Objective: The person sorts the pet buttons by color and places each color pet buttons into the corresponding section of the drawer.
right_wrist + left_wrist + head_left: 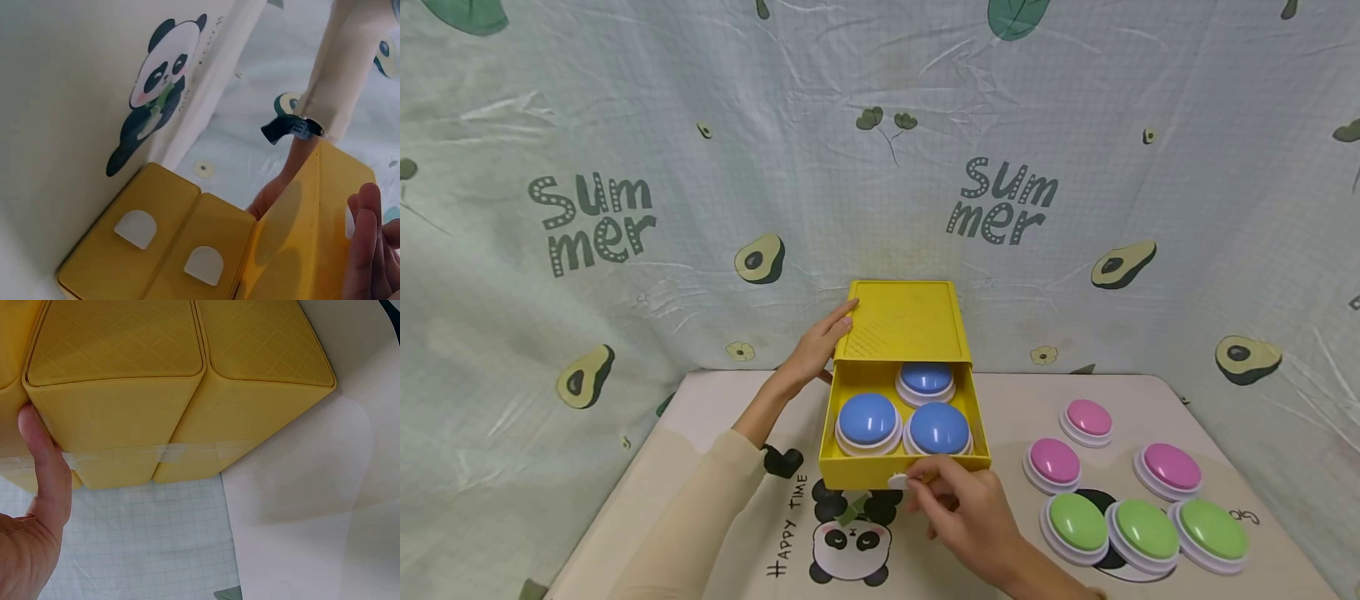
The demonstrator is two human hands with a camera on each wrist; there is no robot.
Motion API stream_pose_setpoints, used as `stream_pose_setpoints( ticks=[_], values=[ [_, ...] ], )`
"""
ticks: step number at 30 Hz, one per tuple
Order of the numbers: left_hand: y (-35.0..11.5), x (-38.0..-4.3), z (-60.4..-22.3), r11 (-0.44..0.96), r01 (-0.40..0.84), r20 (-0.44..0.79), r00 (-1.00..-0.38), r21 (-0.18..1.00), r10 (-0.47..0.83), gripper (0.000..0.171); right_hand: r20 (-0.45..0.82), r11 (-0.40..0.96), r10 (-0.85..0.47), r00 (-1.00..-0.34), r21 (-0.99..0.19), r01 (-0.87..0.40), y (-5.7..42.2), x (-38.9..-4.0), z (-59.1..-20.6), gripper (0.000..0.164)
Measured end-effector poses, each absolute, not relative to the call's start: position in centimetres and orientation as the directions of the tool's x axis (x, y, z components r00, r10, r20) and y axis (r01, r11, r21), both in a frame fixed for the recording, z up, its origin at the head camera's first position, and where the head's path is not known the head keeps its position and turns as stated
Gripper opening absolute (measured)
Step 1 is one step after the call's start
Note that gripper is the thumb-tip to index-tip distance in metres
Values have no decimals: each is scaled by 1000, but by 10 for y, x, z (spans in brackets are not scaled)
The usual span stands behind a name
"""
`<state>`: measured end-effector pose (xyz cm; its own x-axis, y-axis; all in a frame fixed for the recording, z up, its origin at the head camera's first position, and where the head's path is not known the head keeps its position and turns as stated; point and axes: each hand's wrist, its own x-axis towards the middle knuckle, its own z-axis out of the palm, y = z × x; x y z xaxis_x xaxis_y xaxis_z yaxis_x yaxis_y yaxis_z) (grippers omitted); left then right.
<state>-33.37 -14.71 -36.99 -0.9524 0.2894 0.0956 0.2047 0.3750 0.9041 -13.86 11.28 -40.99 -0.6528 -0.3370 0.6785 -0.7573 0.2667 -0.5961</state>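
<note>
A yellow drawer cabinet (910, 321) stands at the back of the table, its top drawer (857, 477) pulled out towards me. Three blue dome push buttons (867, 419) with white bases sit in that drawer. My right hand (966, 508) pinches the white pull tab (897, 481) on the drawer front. Against the cabinet's left side and top edge rests my left hand (811, 350), fingers extended. The left wrist view shows its thumb (45, 465) straight along the yellow side. Lower drawers with white tabs (204, 265) appear shut in the right wrist view.
Right of the cabinet lie three pink buttons (1055, 461) and three green buttons (1142, 529) on the panda-printed table cover (1000, 567). An avocado-printed sheet (880, 208) hangs directly behind the cabinet. Clear tape (175, 452) runs across the stacked drawer units.
</note>
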Motion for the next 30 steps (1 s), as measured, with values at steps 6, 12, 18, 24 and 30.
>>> stream_pose_setpoints(
  ticks=[6, 12, 18, 24, 30],
  values=[
    [-146, -334, -369, 373, 208, 102, -953, 904, 286, 57, 660, 279, -332, -674, -614, -738, 113, -142, -403, 16],
    [-146, -333, -368, 380, 206, 96, -953, 902, 288, 58, 669, 285, -323, -669, -606, -743, 111, -150, -402, 15],
    [-145, -332, -367, 384, 203, 95, -955, 901, 281, 58, 673, 273, -319, -668, -609, -744, 110, -158, -401, 15],
    [-145, -333, -367, 390, 193, 88, -958, 900, 271, 58, 637, 280, -310, -706, -648, -708, 109, -168, -400, 13],
    [-145, -332, -367, 394, 181, 77, -961, 901, 265, 57, 599, 326, -304, -741, -666, -671, 107, -177, -398, 14]
  ],
)
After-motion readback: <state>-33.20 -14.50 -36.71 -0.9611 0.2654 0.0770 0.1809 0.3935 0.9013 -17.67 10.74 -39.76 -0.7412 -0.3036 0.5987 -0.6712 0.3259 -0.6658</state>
